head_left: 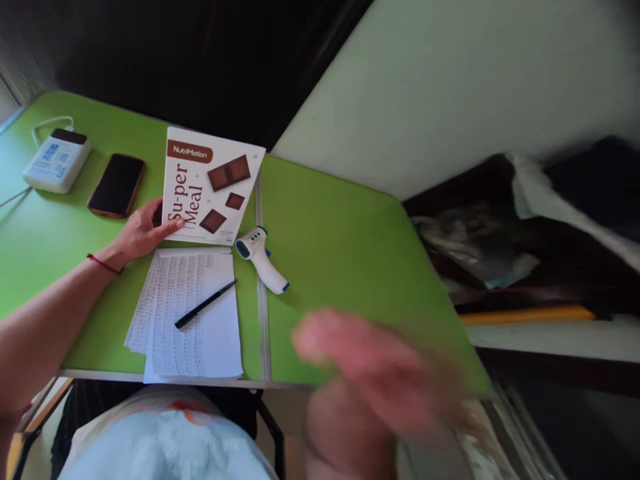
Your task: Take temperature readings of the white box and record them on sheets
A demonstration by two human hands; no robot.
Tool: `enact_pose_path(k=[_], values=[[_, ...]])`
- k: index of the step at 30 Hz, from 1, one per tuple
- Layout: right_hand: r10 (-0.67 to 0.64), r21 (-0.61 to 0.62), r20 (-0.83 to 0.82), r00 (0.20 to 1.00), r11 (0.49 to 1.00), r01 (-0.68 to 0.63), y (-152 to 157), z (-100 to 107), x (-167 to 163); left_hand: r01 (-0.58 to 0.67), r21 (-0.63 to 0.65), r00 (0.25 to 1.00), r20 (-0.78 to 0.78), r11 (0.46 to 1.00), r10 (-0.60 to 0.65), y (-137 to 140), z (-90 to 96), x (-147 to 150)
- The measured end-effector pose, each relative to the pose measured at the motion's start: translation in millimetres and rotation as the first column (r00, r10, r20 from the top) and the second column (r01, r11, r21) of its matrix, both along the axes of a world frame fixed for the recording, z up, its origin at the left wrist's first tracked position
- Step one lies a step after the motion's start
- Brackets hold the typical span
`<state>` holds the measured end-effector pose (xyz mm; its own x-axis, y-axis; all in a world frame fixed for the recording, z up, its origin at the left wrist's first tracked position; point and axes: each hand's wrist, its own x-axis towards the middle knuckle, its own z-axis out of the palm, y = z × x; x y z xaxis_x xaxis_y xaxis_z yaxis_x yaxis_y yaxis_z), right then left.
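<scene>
My left hand [145,230] grips the lower left edge of a white NutriMotion box [200,200], its thumb lying over the printed front. Brown squares and the words "Su-per Meal" show on that front. Just below it lie sheets of handwritten paper [215,340] with a black pen [205,305] slanting across them. To the right of the box is a white and blue infrared thermometer [263,259]. My right hand [370,367], smeared by motion, is over the table's front right edge, apart from these things. Its fingers cannot be made out.
A phone [117,185] and a white device with a cable [59,162] are at the left of the green table [340,233]. A metal seam [264,333] crosses the tabletop. To the right stands a shelf [540,317] holding plastic bags and cloth.
</scene>
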<state>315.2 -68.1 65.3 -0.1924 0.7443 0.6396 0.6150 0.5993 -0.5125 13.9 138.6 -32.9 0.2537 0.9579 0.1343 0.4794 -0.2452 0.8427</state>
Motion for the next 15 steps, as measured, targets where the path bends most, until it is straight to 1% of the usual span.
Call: enact_pose_path(k=[1, 2, 3, 4, 5, 6, 7, 8, 10, 11, 12, 13, 14, 15], values=[[-0.065, -0.037, 0.053, 0.996, 0.997, 0.067, 26.1, -12.0, -1.2, -0.005, -0.001, 1.0, 0.002, 1.0, 0.005, 0.0, 0.6, 0.2], [-0.142, -0.1, 0.141, 0.98, 0.982, 0.157, 52.0, -27.2, -1.9, -0.007, -0.002, 1.0, 0.002, 1.0, 0.007, 0.1, 1.4, 0.3], [-0.212, -0.18, 0.258, 0.943, 0.948, 0.263, 75.7, -43.7, -1.9, -0.005, -0.001, 1.0, -0.003, 1.0, 0.005, 0.4, 2.2, 0.3], [-0.256, -0.26, 0.383, 0.887, 0.892, 0.37, 95.6, -59.6, -1.5, 0.001, 0.002, 1.0, -0.01, 1.0, -0.001, 0.6, 3.0, 0.2], [-0.266, -0.33, 0.492, 0.829, 0.824, 0.46, 110.7, -73.7, -0.6, 0.007, 0.01, 1.0, -0.015, 1.0, -0.007, 0.9, 3.6, 0.1], [-0.25, -0.391, 0.562, 0.789, 0.76, 0.519, 120.9, -84.8, 1.0, 0.015, 0.022, 1.0, -0.017, 1.0, -0.014, 1.2, 4.0, 0.1], [-0.224, -0.45, 0.582, 0.782, 0.713, 0.539, 126.6, -92.4, 3.1, 0.021, 0.034, 1.0, -0.018, 0.999, -0.02, 1.3, 4.2, 0.1], [-0.226, -0.493, 0.56, 0.797, 0.683, 0.54, 129.0, -96.6, 5.8, 0.023, 0.046, 1.0, -0.022, 0.999, -0.022, 1.4, 4.2, 0.2], [-0.293, -0.578, 0.422, 0.858, 0.642, 0.504, 128.3, -96.5, 11.2, 0.014, 0.069, 0.999, -0.039, 0.998, -0.011, 1.3, 3.3, 0.1], [-0.341, -0.614, 0.305, 0.889, 0.643, 0.457, 126.9, -93.3, 12.6, 0.009, 0.079, 0.998, -0.056, 0.997, -0.004, 1.3, 2.5, -0.1], [-0.377, -0.644, 0.151, 0.914, 0.664, 0.38, 125.7, -89.1, 11.9, 0.004, 0.089, 0.997, -0.078, 0.996, 0.003, 1.4, 1.6, -0.4], [-0.385, -0.661, -0.031, 0.923, 0.7, 0.27, 124.7, -84.6, 8.3, 0.0, 0.097, 0.995, -0.099, 0.995, 0.01, 1.7, 0.6, -0.8], [-0.36, -0.658, -0.225, 0.906, 0.742, 0.132, 124.0, -80.2, 1.4, -0.003, 0.103, 0.993, -0.119, 0.995, 0.016, 2.1, -0.5, -1.3], [-0.306, -0.632, -0.41, 0.859, 0.774, -0.026, 123.4, -76.4, -8.7, -0.006, 0.106, 0.991, -0.136, 0.994, 0.021, 2.6, -1.5, -1.9]])
